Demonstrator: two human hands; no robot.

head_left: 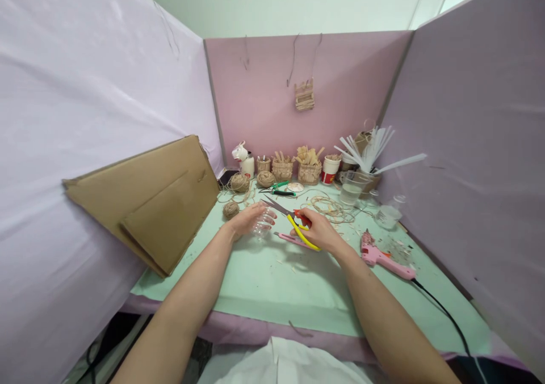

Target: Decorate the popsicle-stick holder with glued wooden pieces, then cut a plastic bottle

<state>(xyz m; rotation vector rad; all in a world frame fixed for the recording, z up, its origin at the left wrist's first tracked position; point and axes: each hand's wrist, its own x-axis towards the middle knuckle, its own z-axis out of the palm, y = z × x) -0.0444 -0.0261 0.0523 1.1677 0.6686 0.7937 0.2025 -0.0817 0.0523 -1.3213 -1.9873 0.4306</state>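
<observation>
My left hand point(251, 218) is closed around a clear, ridged plastic piece point(261, 226) that looks like part of a bottle. In my right hand point(318, 229) is a pair of scissors point(279, 206) with red and yellow handles. Their blades point up and to the left, near the top of the plastic piece, and I cannot tell whether they touch it. A pink craft knife point(291, 239) lies just below the scissors, partly behind the yellow handle. Left of my left hand sits a small ball of twine point(230, 210).
Brown cardboard point(170, 202) leans at the left. A pink glue gun point(385, 261) with a black cord lies at the right. Behind the hands are green-handled pliers point(283, 192), loose twine point(330, 208), woven baskets point(309, 173) of sticks and a clear plastic cup point(351, 191).
</observation>
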